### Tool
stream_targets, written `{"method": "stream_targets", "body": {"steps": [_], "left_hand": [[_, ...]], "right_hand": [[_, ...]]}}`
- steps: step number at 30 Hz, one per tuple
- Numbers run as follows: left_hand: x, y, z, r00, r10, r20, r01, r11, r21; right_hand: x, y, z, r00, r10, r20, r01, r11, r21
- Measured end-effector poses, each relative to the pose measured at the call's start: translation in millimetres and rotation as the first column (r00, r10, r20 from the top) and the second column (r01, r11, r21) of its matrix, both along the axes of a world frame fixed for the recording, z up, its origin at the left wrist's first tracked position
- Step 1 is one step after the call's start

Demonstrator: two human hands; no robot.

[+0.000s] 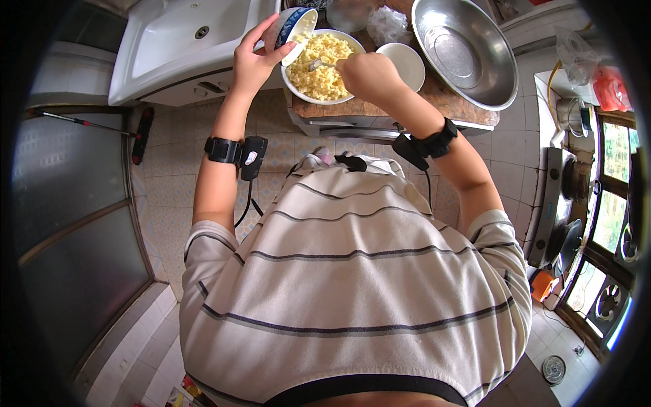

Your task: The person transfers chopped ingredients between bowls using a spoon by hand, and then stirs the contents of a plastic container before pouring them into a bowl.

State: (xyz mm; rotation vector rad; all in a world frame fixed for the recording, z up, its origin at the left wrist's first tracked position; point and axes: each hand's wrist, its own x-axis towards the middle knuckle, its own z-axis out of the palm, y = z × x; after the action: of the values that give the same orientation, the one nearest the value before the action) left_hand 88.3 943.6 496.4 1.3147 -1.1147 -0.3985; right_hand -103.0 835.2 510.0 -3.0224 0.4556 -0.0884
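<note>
In my left hand (257,58) is a small blue-and-white bowl (291,28), tipped toward a larger white bowl (359,45). Pale yellow bits cling to the small bowl's inner wall. The larger bowl holds a heap of crumbly yellow food (325,79) in small pieces; its exact kind is unclear. My right hand (367,76) is closed around the handle of a metal spoon (318,64), whose head rests at the top of the heap. Just right of that bowl, partly behind my right hand, stands another white bowl (404,63).
A large stainless steel basin (457,56) sits on the right of the wooden worktop (330,110), near a crumpled clear plastic bag (387,25). At the left is a white sink (168,35). A gas stove (552,203) stands along the right wall, and a broom (143,136) leans at the left.
</note>
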Motion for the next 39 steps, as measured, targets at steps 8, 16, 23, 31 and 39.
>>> {"method": "stream_targets", "body": {"steps": [8, 16, 23, 31, 39], "left_hand": [[-0.5, -2.6, -5.0, 1.0, -0.011, 0.006, 0.011, 1.0, -0.013], [-4.9, -6.6, -5.0, 1.0, -0.031, 0.003, 0.031, 0.999, -0.009], [-9.3, -8.2, -4.4, 0.999, -0.034, 0.018, 0.035, 0.996, -0.083], [-7.5, -5.3, -2.9, 0.999, -0.02, -0.033, 0.021, 1.0, 0.023], [-4.3, -5.0, -7.5, 0.998, -0.006, -0.065, 0.008, 0.999, 0.033]], "right_hand": [[-38.9, -4.2, -2.0, 1.0, 0.01, 0.019, -0.009, 1.0, -0.029], [-36.2, -29.3, 7.2, 0.99, -0.044, 0.132, 0.062, 0.989, -0.135], [-38.2, -37.3, 8.2, 0.991, -0.131, 0.015, 0.132, 0.987, -0.094], [-25.1, -32.7, -5.6, 0.972, -0.033, 0.233, 0.042, 0.998, -0.036], [-33.7, -42.8, -7.2, 0.965, -0.1, 0.241, 0.085, 0.994, 0.07]]}}
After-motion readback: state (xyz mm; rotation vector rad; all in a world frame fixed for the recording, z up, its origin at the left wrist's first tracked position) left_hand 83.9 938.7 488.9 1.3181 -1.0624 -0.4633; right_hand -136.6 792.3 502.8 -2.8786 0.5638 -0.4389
